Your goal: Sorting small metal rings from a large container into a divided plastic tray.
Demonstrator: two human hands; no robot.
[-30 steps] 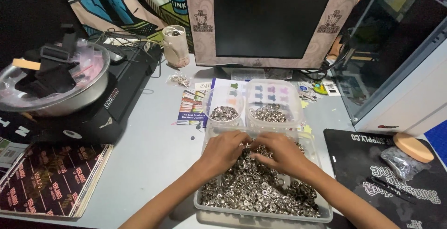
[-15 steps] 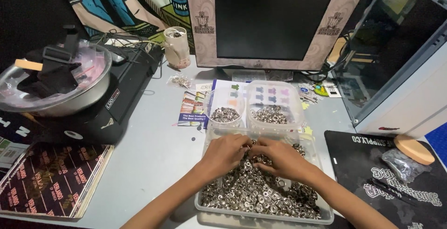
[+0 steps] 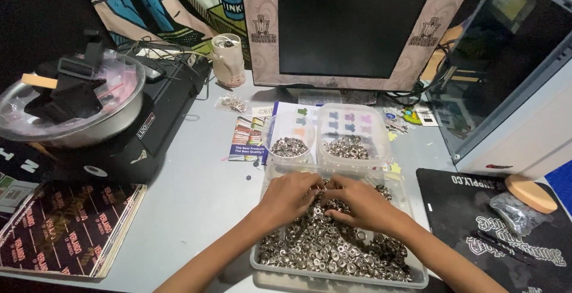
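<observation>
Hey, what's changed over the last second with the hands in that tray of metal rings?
Very little. Both the left hand and the right hand stay buried in the silver rings in the clear tray, fingers shifting slightly at the far end. Nothing visibly picked up or dropped. The two small containers and the monitor haven't moved.

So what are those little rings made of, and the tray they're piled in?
The small silvery rings look like metal with a shiny plated finish: they glint and reflect light. The shallow clear rectangular tray looks like thin plastic, since the grey table shows through its glossy rim. Both hands, the left hand and right hand, rest in the pile, fingers among the rings.
</observation>
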